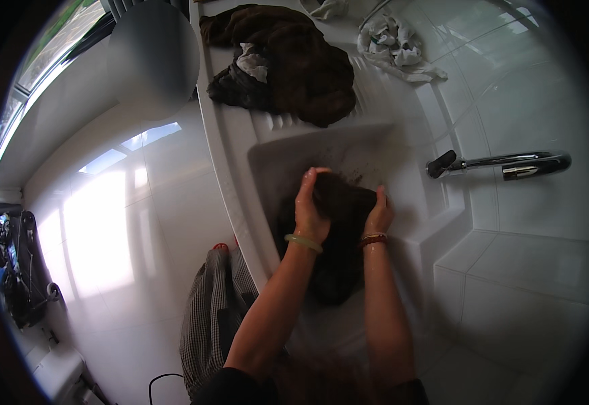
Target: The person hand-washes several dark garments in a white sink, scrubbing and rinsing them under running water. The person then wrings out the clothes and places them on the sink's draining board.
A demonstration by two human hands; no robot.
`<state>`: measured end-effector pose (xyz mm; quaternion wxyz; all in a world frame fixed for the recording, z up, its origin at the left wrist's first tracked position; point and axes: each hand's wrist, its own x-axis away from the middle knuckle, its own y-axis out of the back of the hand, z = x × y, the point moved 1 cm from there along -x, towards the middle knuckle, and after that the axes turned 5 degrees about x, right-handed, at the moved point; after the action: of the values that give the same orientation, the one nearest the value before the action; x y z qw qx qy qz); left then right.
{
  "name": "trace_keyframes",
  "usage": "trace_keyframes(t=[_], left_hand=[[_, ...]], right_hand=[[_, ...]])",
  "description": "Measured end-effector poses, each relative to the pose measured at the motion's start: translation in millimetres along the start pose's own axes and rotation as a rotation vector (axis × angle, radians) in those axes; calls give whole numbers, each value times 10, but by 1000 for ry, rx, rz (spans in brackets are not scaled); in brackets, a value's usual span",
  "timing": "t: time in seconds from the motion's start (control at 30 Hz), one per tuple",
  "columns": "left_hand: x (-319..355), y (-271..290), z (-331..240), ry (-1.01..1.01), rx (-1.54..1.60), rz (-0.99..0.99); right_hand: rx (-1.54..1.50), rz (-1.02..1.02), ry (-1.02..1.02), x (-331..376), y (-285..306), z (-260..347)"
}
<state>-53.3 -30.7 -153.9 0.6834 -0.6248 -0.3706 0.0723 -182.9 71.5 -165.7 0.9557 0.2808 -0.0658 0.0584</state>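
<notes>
Grasps a wet-looking, near-black soft cloth (342,202) near the centre of the frame, with the left hand (313,210) closed on its left side, thumb upward, and the right hand (379,212) closed on its right side. Impossible to make out the far fingertips, hidden by the fabric. Probably held at both sides to stretch the upper part between the palms, and held low inside a white, straight-walled sink basin (262,165), likely to keep drips contained. At top centre, a crumpled dark brown fabric heap (301,61) with a small whitish crumpled scrap (253,62) on it, perhaps laid on the ribbed slope to drain while leaving the basin free. At upper right, a loosely bunched white cloth (394,44), apart from the dark pieces, maybe to keep colours separate. Beneath all this, a smooth, pale counter (235,135), ridged just above the basin. At right, a curved chrome tap (490,162) before a glossy white tiled wall (530,270). At left, a shiny, pale tiled floor (159,229) with bright reflections, likely from the window (55,44) at upper left. At lower left, grey checked trousers (203,324).
</notes>
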Motion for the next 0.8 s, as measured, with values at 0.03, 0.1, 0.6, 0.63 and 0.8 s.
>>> trace_keyframes(t=[0.03, 0.1, 0.6, 0.63, 0.8], left_hand=[[43, -44, -53, -53, -29, -53], [88, -111, -123, -165, -73, -117], [29, 30, -14, -410, -271, -383], [32, 14, -22, -460, -350, -380], [22, -186, -170, -349, -420, -407]], right_hand=[[-70, -29, 10, 8, -16, -31], [52, -26, 76, 35, -26, -120], [597, 556, 682, 570, -321, -106], [621, 611, 531, 601, -396, -151], [390, 761, 239, 442, -398, -293]])
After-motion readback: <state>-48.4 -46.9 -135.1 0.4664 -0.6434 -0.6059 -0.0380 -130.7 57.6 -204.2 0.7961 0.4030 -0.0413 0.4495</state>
